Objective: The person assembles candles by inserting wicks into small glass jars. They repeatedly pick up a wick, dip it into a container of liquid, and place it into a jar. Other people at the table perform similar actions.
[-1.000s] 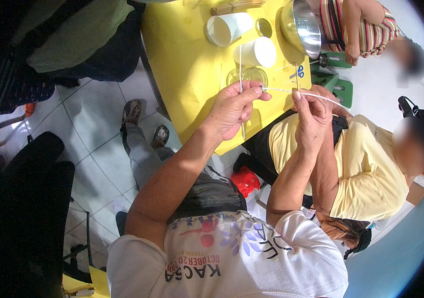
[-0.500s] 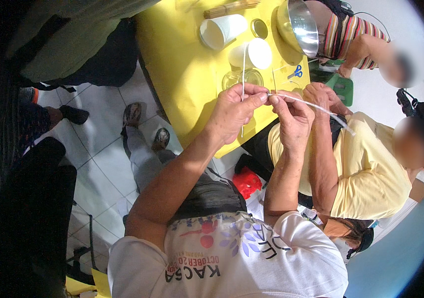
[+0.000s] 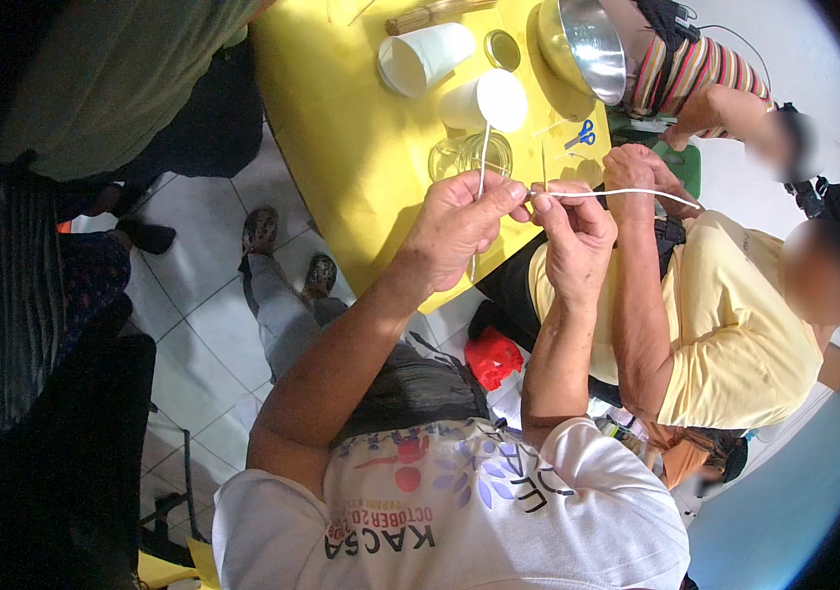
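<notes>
A length of white cord [image 3: 636,193] is pinched between the fingertips of my right hand [image 3: 573,236], its free end running off to the right. From the same fingertips a thin brown stick [image 3: 544,162] points up over the table. My left hand [image 3: 461,218], thumb against forefinger, grips another stretch of white cord [image 3: 484,157] that rises past a glass jar [image 3: 491,154] and hangs below the palm. Both sets of fingertips nearly meet over the table's near edge. Whether the two cord lengths join there is too small to tell.
On the yellow table [image 3: 336,128] are two white cups [image 3: 430,57], a round lid [image 3: 503,49], a metal bowl [image 3: 597,49], blue-handled scissors [image 3: 582,138] and a bundle of sticks [image 3: 435,16]. A person in a yellow shirt [image 3: 725,334] sits close on my right.
My fingertips have drawn slightly apart. The cord's right end has swung up from a downward slant to nearly level, and the view has shifted a little.
</notes>
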